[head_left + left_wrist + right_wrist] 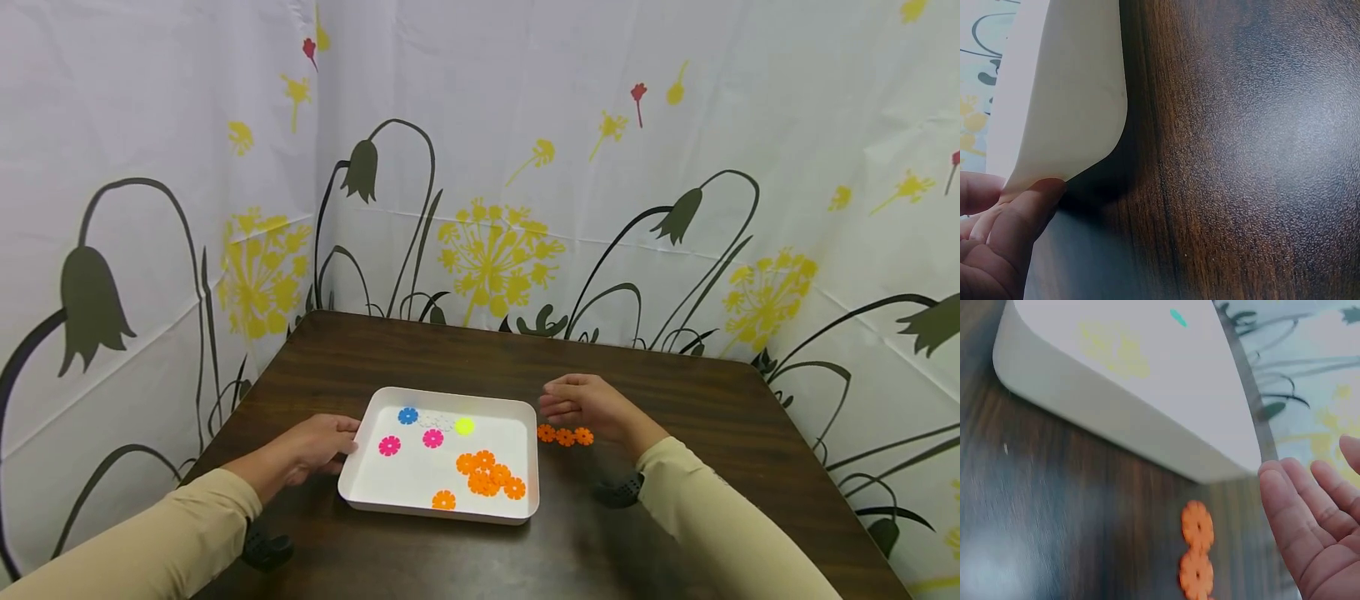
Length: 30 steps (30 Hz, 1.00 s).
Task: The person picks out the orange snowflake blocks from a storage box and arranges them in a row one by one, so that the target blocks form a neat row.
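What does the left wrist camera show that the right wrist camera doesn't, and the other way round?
Only the left wrist view shows the left hand, pinching the edge of the white tray.

Only the right wrist view shows the right hand, fingers extended near a tray corner, plus orange discs in a row on the table. Inside the tray it also catches a washed-out yellow patch and a blue-green spot.

Both show the tray, the dark table and some patterned cloth.
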Motion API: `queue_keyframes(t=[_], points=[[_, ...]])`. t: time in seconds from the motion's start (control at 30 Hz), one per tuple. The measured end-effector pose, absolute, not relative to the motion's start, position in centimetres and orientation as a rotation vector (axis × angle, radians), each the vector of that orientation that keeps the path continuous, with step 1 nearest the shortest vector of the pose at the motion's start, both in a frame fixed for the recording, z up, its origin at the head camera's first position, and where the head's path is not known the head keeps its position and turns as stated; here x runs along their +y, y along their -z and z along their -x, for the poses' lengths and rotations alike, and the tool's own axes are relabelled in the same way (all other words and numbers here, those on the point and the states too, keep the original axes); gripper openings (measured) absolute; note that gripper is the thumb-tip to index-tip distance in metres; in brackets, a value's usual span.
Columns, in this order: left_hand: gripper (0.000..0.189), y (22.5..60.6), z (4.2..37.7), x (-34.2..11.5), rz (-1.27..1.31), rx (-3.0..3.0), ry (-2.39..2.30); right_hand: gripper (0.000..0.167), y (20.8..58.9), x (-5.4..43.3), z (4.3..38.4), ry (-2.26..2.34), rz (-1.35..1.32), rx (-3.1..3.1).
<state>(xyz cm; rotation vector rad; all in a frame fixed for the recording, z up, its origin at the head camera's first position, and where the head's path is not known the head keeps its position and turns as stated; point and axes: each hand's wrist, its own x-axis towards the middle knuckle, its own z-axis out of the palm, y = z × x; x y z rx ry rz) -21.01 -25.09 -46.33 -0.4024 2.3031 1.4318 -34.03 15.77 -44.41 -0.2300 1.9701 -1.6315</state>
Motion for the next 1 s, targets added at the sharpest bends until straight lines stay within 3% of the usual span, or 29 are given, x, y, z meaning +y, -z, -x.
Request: queue_keyframes(t=[0.57, 0.8, 1.0], points=[[0.046, 46.3, 20.8, -24.9, 0.41, 2.274, -1.463, 0.038, 46.1, 7.6, 30.9, 1.322, 0.412, 1.974], [0.046, 46.1, 20.8, -25.0, 0.416, 2.271, -1.465, 0.034, 46.4, 5.8, 29.2, 0.829, 0.647, 2.323], [0.044, 46.1, 20.7, -25.2, 0.404, 2.27, -1.483, 0.043, 47.4, 4.7, 28.3, 0.447, 0.793, 2.524]])
